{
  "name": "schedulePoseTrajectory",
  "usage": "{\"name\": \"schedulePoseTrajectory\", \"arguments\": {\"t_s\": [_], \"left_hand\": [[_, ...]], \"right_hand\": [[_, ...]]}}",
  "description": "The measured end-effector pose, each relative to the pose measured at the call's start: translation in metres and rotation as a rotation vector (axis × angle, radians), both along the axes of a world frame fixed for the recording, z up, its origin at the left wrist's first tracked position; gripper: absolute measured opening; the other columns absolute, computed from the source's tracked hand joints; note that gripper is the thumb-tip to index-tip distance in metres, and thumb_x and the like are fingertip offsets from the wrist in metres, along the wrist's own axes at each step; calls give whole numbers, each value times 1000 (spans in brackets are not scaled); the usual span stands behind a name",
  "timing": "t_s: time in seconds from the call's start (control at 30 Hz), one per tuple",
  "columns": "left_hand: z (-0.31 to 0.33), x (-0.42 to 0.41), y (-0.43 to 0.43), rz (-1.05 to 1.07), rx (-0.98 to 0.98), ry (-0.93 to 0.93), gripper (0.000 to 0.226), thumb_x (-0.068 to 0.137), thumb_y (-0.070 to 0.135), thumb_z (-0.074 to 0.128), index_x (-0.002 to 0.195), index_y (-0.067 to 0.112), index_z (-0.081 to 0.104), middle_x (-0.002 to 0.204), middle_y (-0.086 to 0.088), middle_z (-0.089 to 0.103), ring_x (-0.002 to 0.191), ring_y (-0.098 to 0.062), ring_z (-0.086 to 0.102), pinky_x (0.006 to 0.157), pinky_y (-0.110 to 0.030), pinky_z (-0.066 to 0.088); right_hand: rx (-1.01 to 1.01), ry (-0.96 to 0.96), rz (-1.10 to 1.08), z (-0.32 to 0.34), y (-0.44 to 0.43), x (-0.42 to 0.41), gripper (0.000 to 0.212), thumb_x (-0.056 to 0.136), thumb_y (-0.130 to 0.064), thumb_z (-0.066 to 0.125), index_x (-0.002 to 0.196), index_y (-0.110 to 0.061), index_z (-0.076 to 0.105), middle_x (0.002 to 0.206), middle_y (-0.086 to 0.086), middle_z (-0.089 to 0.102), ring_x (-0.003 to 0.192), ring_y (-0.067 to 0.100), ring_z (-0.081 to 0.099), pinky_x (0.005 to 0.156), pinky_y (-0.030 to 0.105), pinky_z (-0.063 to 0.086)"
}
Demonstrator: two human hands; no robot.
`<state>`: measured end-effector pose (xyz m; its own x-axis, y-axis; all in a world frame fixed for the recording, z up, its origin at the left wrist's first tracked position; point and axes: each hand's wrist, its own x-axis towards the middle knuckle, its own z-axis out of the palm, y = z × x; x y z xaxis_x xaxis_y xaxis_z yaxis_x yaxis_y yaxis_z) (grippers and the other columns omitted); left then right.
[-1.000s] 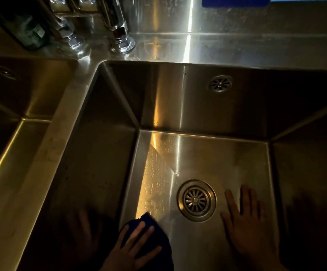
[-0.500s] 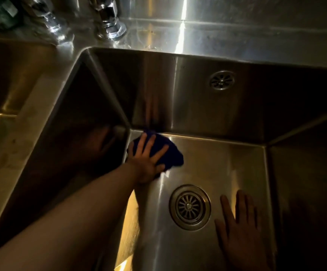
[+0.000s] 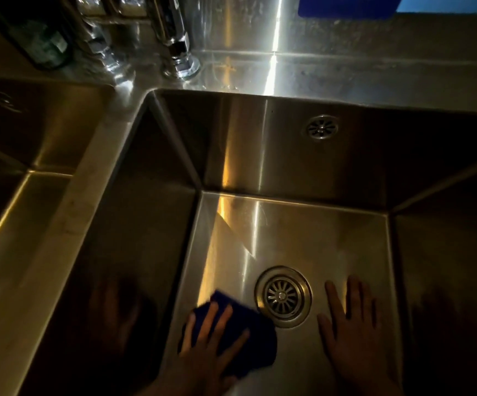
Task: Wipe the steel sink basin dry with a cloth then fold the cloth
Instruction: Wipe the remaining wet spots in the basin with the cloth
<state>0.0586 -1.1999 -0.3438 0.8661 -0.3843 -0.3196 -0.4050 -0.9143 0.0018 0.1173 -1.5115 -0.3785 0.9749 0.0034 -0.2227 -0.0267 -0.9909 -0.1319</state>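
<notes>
Spread left hand (image 3: 203, 352) presses cloth (image 3: 256, 338), stretched sideways toward drain (image 3: 283, 296).

sink basin (image 3: 303, 232): steel, deep, square-cornered, glare-streaked | cloth (image 3: 260, 344): dark blue, bunched, on its floor, near-left

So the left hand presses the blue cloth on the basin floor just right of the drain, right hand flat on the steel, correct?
Not quite: in the head view the left hand presses the blue cloth on the basin floor just left of the drain, not right of it. The right hand is flat on the steel, as said.
</notes>
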Motion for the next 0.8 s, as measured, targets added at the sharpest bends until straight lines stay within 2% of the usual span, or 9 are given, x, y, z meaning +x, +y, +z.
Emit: {"name": "schedulePoseTrajectory", "arguments": {"t_s": [0.1, 0.23, 0.33, 0.43, 0.53, 0.6, 0.67, 0.73, 0.8], "left_hand": [[-6, -52, 3, -101, 16, -200, 48, 102, 32, 8, 150, 35, 12, 160, -13, 0, 147, -36, -3, 110, -55, 8], [-2, -49, -3, -77, 174, -164, 45, 105, 30, 14, 150, 37, 11, 160, -14, 5, 146, -39, 1, 110, -55, 9], [-4, -42, -3, -35, 85, -98, 45, 101, 45, 12, 143, 48, 27, 157, -2, 22, 146, -31, 7, 110, -56, 12], [-2, -14, -2, -78, 47, -51, 55, 94, 61, 27, 146, 43, 25, 161, -9, 3, 147, -33, 1, 108, -56, 9], [-5, 43, -15, -24, 28, 21, 73, 78, 71, 39, 143, 41, 30, 159, -14, 2, 145, -37, -10, 107, -55, 4], [-6, 98, -36, 65, 21, 23, 76, 83, 68, 33, 148, 42, 5, 159, -15, -11, 137, -36, -36, 107, -60, -9], [-10, 149, -63, 124, -67, 172, 74, 90, 65, 27, 140, 47, -25, 149, -9, -39, 117, -30, -58, 100, -61, -28], [-11, 188, -91, 120, -103, 226, 71, 92, 63, 25, 142, 46, -22, 141, -6, -48, 113, -28, -60, 98, -61, -29], [-10, 210, -116, 86, -105, 198, 68, 94, 60, 27, 146, 43, -12, 148, -6, -40, 125, -31, -51, 102, -62, -25]], "right_hand": [[9, -7, 2, -2, -1, 0, 65, 91, -60, 19, 149, -31, 27, 160, 13, 12, 147, 34, 12, 114, 56, 16], [17, -59, -4, -3, -2, -1, 63, 91, -60, 20, 147, -32, 28, 160, 13, 16, 146, 35, 15, 114, 55, 16], [28, -96, -8, -5, -1, 0, 62, 92, -59, 20, 148, -33, 26, 159, 14, 17, 146, 35, 15, 114, 54, 17], [39, -112, 4, -4, -1, 1, 62, 92, -59, 19, 149, -34, 21, 158, 15, 19, 145, 37, 18, 114, 54, 17], [27, -135, -19, -3, 0, 0, 62, 92, -59, 18, 149, -34, 23, 158, 15, 21, 144, 38, 22, 112, 54, 19], [15, -132, -20, -4, 0, 0, 62, 92, -59, 19, 147, -33, 28, 158, 14, 22, 143, 37, 23, 112, 54, 20], [3, -122, -10, -4, -1, 1, 63, 92, -59, 19, 146, -31, 33, 157, 15, 24, 143, 37, 25, 112, 53, 20], [-6, -109, -2, -3, -1, 1, 63, 91, -60, 18, 144, -30, 35, 156, 15, 25, 143, 37, 25, 111, 54, 21], [-4, -112, -7, -3, -1, 1, 64, 91, -60, 19, 144, -30, 38, 156, 14, 26, 143, 35, 24, 110, 53, 22]]}}
